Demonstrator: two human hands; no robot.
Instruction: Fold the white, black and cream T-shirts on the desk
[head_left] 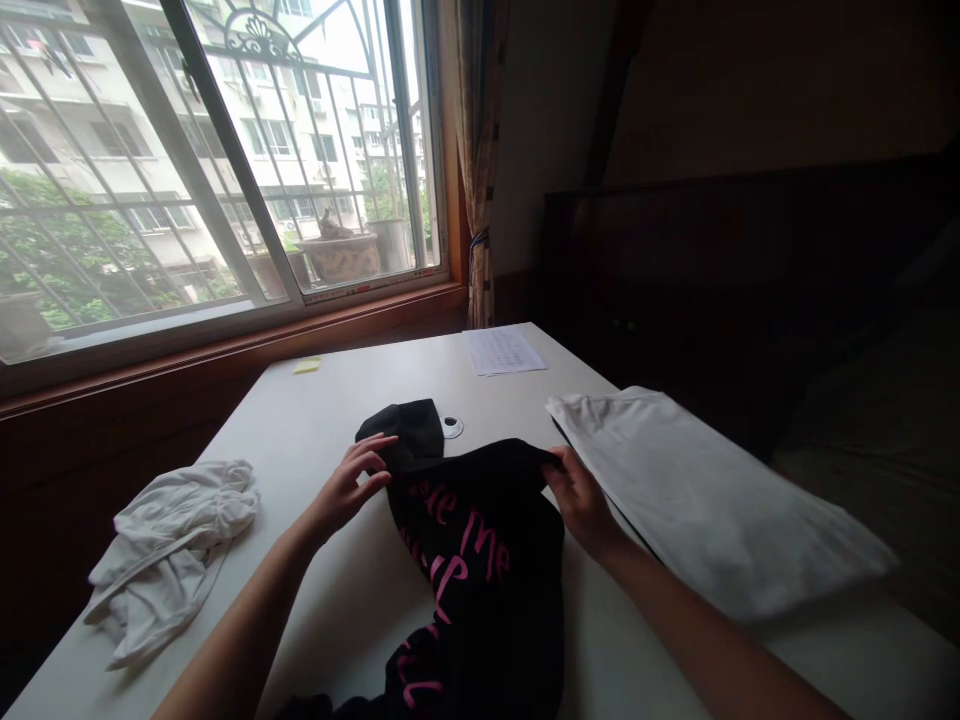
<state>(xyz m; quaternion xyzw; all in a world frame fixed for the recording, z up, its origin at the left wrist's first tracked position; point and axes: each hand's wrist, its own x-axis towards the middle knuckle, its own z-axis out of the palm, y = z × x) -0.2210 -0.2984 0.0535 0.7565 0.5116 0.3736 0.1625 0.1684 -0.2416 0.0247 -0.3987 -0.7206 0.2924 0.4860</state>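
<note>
A black garment with pink lettering point(487, 560) is partly raised off the white table in front of me, its lower part bunched toward the bottom edge of the head view. Whether it is a top or trousers I cannot tell. My right hand point(581, 500) pinches its upper right corner between thumb and fingers. At the upper left edge, my left hand point(356, 480) has its fingers apart, the tips over or against the cloth. A plain black flap of fabric point(409, 430) lies just beyond that hand.
On the white table point(322, 600), a crumpled white garment point(180, 550) lies to the left and a flat white folded cloth point(712, 500) to the right. Printed papers point(506, 350) and a yellow note point(307, 366) are at the far edge. A round cable hole point(451, 427) shows behind the garment.
</note>
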